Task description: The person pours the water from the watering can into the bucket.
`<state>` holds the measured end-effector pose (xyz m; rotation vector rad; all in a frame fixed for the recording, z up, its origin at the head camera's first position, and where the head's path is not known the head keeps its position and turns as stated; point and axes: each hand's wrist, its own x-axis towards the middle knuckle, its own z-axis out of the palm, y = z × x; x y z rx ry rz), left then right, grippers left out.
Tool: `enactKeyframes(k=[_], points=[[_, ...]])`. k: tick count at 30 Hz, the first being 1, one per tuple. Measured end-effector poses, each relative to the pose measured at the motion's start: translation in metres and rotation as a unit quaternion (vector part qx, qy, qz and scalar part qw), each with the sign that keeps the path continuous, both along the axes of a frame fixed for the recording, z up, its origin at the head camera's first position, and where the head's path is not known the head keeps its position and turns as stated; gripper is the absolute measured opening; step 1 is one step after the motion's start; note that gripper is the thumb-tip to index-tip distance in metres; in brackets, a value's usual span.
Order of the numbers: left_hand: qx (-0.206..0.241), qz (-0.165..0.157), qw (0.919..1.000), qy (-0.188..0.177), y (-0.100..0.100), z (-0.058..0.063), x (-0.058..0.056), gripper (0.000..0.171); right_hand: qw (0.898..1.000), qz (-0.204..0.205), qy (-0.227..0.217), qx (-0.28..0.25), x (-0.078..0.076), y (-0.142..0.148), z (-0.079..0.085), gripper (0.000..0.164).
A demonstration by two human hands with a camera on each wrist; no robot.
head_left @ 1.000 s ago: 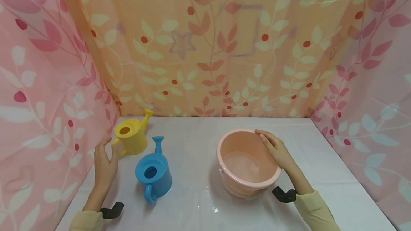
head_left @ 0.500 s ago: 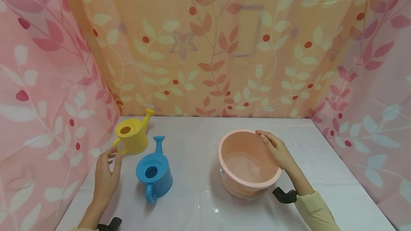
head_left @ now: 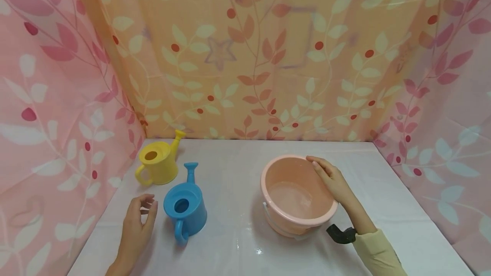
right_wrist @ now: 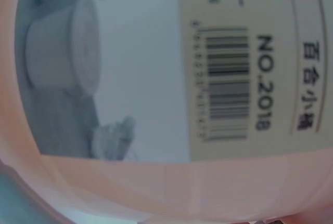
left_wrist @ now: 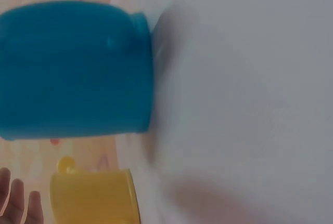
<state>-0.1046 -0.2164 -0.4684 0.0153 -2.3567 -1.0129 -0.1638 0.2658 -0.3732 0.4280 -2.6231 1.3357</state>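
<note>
A blue toy watering can [head_left: 192, 214] stands on the white table with its spout pointing away and its handle toward me. Just left of it hovers my left hand [head_left: 136, 229], fingers loosely bent and holding nothing. Behind that hand is a yellow toy watering can [head_left: 159, 169]. The left wrist view shows the blue can's side [left_wrist: 78, 73] up close, with fingertips [left_wrist: 16, 200] at the lower left corner. My right hand [head_left: 333, 182] holds the right rim of a pink bucket [head_left: 291, 212], thumb on the inner side. A printed label [right_wrist: 229, 78] on the bucket fills the right wrist view.
The white tabletop [head_left: 230, 199] separates the cans from the bucket. Leaf-patterned cloth walls [head_left: 245, 54] enclose the table at the back and both sides. A thin bail handle [head_left: 266, 213] hangs against the bucket's outside. A black wrist mount [head_left: 340, 234] is on my right wrist.
My left hand has come away from beside the yellow can, moving toward me and rightward to the blue can's left side. My right hand stays on the bucket; both cans stand still.
</note>
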Motion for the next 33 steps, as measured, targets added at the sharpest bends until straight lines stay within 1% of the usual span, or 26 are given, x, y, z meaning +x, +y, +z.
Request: enactKeyframes(k=[2,4,6,7,9,11,13,14,16,21,22,25,30,33], points=[[0.000,-0.004,1.0000,-0.005,0.004,-0.001,0.004,0.020,1.000,0.000,0.000,0.001,0.000,0.000,0.001,0.037],[-0.001,-0.006,0.9997,-0.022,0.009,-0.001,0.009,0.019,1.000,0.000,0.001,0.001,0.000,0.000,0.000,0.037],[-0.001,-0.007,0.9984,-0.056,0.014,0.000,0.014,0.021,1.000,0.000,0.002,0.001,-0.001,0.001,-0.001,0.037],[0.000,-0.006,0.9969,-0.079,0.017,0.000,0.016,0.024,1.000,0.002,0.002,-0.002,-0.002,0.002,-0.002,0.037],[0.004,-0.002,0.9916,-0.129,0.022,0.003,0.021,0.032,1.000,0.004,0.001,-0.010,-0.005,0.005,-0.007,0.037],[0.014,-0.002,0.9839,-0.178,0.026,0.005,0.026,0.040,1.000,0.008,0.000,-0.016,-0.009,0.009,-0.013,0.037],[0.023,-0.003,0.9768,-0.213,0.030,0.006,0.028,0.046,1.000,0.010,0.000,-0.021,-0.013,0.013,-0.020,0.037],[0.027,-0.005,0.9744,-0.223,0.031,0.006,0.029,0.047,1.000,0.010,0.001,-0.022,-0.015,0.015,-0.023,0.037],[0.035,-0.012,0.9729,-0.228,0.034,0.006,0.031,0.047,1.000,0.011,0.002,-0.023,-0.017,0.017,-0.026,0.037],[0.042,-0.026,0.9768,-0.209,0.041,0.000,0.034,0.037,1.000,0.014,0.002,-0.027,-0.017,0.017,-0.028,0.037],[0.043,-0.027,0.9765,-0.209,0.042,-0.001,0.035,0.036,1.000,0.014,0.002,-0.027,-0.017,0.017,-0.028,0.037],[0.055,-0.031,0.9739,-0.218,0.047,-0.005,0.037,0.037,1.000,0.015,0.001,-0.027,-0.017,0.017,-0.027,0.037],[0.078,-0.027,0.9670,-0.241,0.054,-0.011,0.038,0.046,0.999,0.013,0.001,-0.029,-0.017,0.017,-0.027,0.037],[0.093,-0.022,0.9660,-0.240,0.056,-0.014,0.038,0.046,0.999,0.015,0.002,-0.031,-0.018,0.018,-0.028,0.037]])
